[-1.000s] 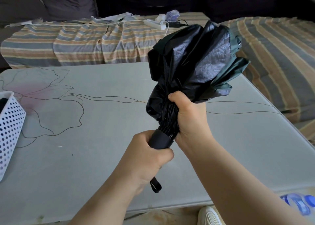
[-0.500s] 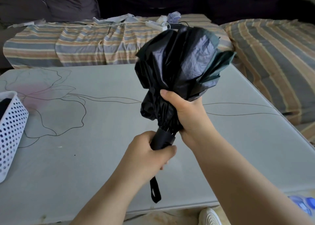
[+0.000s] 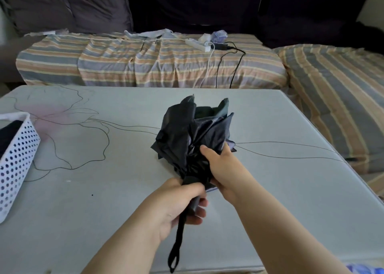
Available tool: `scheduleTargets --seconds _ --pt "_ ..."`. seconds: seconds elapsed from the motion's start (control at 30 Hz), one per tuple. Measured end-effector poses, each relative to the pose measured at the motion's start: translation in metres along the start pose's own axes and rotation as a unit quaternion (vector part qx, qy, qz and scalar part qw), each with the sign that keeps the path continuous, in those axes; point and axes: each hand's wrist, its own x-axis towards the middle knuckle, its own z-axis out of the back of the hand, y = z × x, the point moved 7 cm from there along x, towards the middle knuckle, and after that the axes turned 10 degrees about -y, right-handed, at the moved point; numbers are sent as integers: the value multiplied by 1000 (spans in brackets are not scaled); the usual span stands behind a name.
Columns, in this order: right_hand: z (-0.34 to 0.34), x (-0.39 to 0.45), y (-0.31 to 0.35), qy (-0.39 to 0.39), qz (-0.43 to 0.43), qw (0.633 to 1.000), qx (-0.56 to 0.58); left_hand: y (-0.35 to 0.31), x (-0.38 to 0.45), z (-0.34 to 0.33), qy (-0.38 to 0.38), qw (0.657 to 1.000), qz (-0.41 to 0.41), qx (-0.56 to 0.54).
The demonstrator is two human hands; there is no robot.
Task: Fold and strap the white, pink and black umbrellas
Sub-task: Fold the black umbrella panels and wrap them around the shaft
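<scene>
**Black umbrella held over the table, canopy still loose**

At the far left edge a white perforated basket [image 3: 17, 161] stands on the table [image 3: 280, 211], with something dark inside that cannot be made out.

Near the middle, the left hand [image 3: 176, 203] is clenched round the handle [image 3: 193, 203] of the black umbrella [image 3: 193, 136]; the wrist loop [image 3: 176, 244] hangs down from below that fist toward the near edge. The left forearm comes up from the near side, the wrist roughly straight.

The umbrella's long axis runs from that handle away and slightly up toward the far side, so the canopy lies beyond the left hand's grasp, over the table's centre. Whether the fabric touches the tabletop cannot be told.

Just to the right, the right hand [image 3: 224, 169] grasps the bunched canopy close above the handle, thumb over the folds, its arm reaching in from the near right. It is the nearer hand to the loose fabric, which flares out uneven beyond it. Judging from this, the pleats need gathering and wrapping round the shaft before any strap can close.
</scene>
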Motion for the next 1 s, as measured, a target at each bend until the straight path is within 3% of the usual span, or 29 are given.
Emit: scheduleTargets --seconds 0.1,0.23,0.4,0.57,0.67,0.77,0.8,0.83,0.87,0.93,0.97,1.0 --pt "4 -2 -3 2 -30 998 -48 6 4 4 -31 999 9 -4" --pt "22 -4 16 -58 105 964 -239 10 11 12 -72 997 4 -23" --pt "7 -8 27 34 154 973 -169 6 13 13 -119 991 -63 27" --pt "-3 -24 39 50 240 948 -202 5 9 13 -164 979 -101 63" --pt "2 -30 51 -65 323 893 -308 3 4 12 -182 977 -107 36" --pt "6 -47 72 -260 473 766 -348 -1 1 15 -194 972 -130 32" --pt "5 -51 75 -292 500 733 -357 -3 0 17 -195 970 -140 28" --pt "5 -54 77 -308 505 722 -360 -6 0 19 -195 969 -150 17" --pt "9 -49 77 -302 474 753 -341 -9 -1 21 -195 968 -159 0" --pt "24 -29 71 -232 330 904 -142 -15 -3 27 -195 963 -175 -62" --pt "29 -20 66 -188 247 951 -5 -19 -3 31 -192 959 -184 -97" --pt "35 -13 62 -168 200 962 85 -22 -2 35 -188 955 -191 -123"
